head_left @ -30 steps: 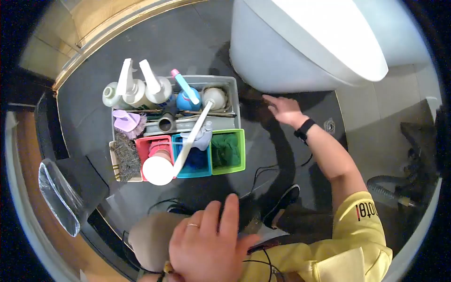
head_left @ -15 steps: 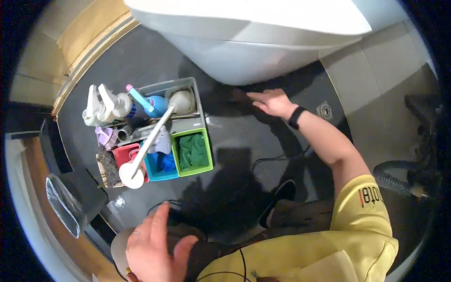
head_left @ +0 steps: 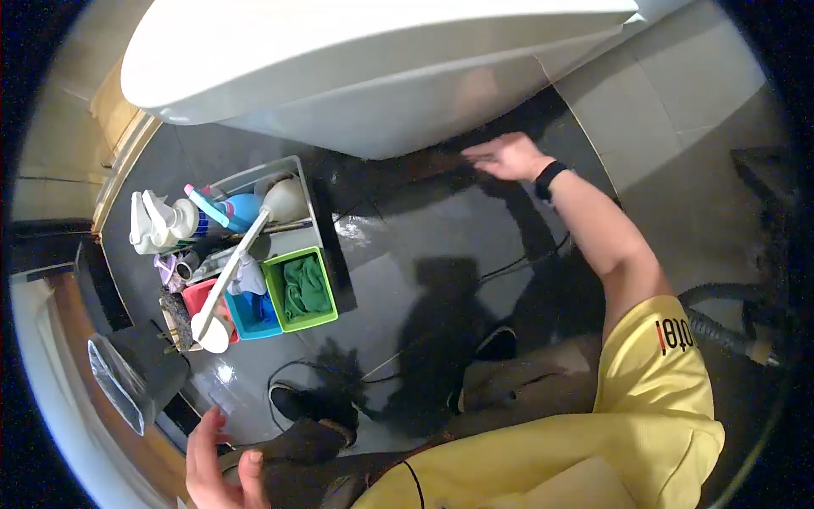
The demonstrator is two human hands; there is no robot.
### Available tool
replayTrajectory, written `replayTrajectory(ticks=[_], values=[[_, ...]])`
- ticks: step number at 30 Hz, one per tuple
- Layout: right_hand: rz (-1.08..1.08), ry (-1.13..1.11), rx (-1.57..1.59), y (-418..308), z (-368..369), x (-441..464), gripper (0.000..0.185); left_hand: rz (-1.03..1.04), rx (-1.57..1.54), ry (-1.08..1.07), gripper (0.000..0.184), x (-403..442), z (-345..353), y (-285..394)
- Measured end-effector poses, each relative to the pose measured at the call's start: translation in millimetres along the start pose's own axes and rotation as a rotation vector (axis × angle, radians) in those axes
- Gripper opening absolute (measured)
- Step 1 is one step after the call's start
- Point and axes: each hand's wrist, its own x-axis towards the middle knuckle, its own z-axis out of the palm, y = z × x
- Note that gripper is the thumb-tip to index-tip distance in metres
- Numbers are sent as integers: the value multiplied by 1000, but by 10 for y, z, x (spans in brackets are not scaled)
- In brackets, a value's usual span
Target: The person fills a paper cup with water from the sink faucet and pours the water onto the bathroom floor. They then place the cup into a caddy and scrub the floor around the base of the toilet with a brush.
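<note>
My right hand (head_left: 509, 158) is stretched out low by the base of a white tub (head_left: 373, 110), fingers apart and nothing in it. At the lower left, my left hand (head_left: 217, 467) hangs over my leg with its fingers spread, also holding nothing. Nearest to it is a grey caddy (head_left: 307, 199) on the dark floor. The caddy carries white spray bottles (head_left: 174, 220), a blue bottle (head_left: 242, 212) and a long white-handled brush (head_left: 237, 265). Along its front sit red, blue and green bins, with a green cloth (head_left: 305, 288) in the green bin (head_left: 327, 316).
A dark bin with a clear liner (head_left: 119, 386) stands at the left. Black cable (head_left: 524, 265) lies on the floor near my shoes (head_left: 292, 401). A grey ribbed hose (head_left: 716, 332) is at the far right.
The view has turned, so the tub spreads across the top and the caddy sits further left. My left hand has moved down and left. My right hand stays near the tub's base.
</note>
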Motion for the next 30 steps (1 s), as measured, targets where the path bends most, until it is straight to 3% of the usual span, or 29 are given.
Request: replayTrajectory(ticks=[2,3,5,7,8,11,13,15,17,20,21,23,25,27,30], values=[[173,-134,13,227,-150,-211,34,-19,154,11,41,-25,-97,93],[310,-198,16,249,-241,-319,35,3,103,-64,62,-50,-221,-86],[357,-164,14,269,-246,-403,34,97,98,52,43,-8,-309,87],[119,-86,12,89,-256,-377,30,179,143,97,50,74,-377,2],[112,-85,17,1,-196,-313,30,248,95,116,58,228,-385,-77],[189,-48,53,151,-15,-316,30,298,105,181,56,633,-393,18],[338,-69,83,356,-87,-469,32,451,67,533,72,934,-331,98],[545,-81,110,466,-183,-646,33,492,67,534,71,1094,-461,94],[597,-37,88,476,-234,-706,32,534,66,538,71,1270,-516,118],[373,32,66,325,-112,-629,32,635,59,705,52,1588,-435,153],[418,2,86,308,-70,-598,31,665,46,752,45,1699,-398,156],[495,-14,155,447,-30,-651,32,470,-167,807,57,1857,-295,356],[655,3,123,556,-78,-792,34,506,-179,829,59,1935,-163,624],[738,53,112,773,-71,-897,34,529,-447,903,61,2039,-24,717],[870,110,137,559,-144,-722,35,423,-580,865,63,2101,104,826]])
